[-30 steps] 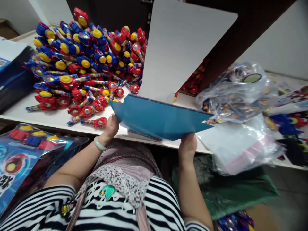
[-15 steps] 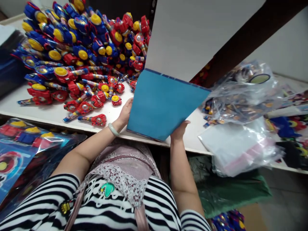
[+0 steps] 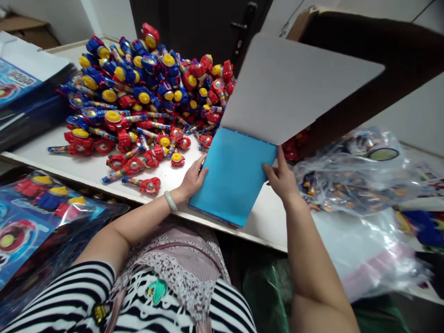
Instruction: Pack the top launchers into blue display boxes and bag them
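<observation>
A cardboard box [image 3: 236,175] with a flat blue face stands at the table's front edge. From its far edge rises a tall white flap [image 3: 294,88] with rounded corners, tilted back. My left hand [image 3: 194,178] grips the blue part by its left side, thumb on the edge and the other fingers hidden behind. My right hand [image 3: 282,178] is at the right side, index finger up at the crease below the flap and thumb against the blue edge. Left of the box lies a big heap of red and blue plastic toys [image 3: 145,97] with yellow caps.
Clear plastic bags [image 3: 360,171] with small pieces inside and a tape roll [image 3: 383,154] lie to the right. A large open carton [image 3: 367,51] stands behind the flap. Printed blue cards [image 3: 21,83] are stacked at left, and a bagged pack [image 3: 41,226] sits below the table edge.
My right hand has moved from the box's lower right corner up its right side to the crease. The head view has shifted, showing more of the door and flap.
</observation>
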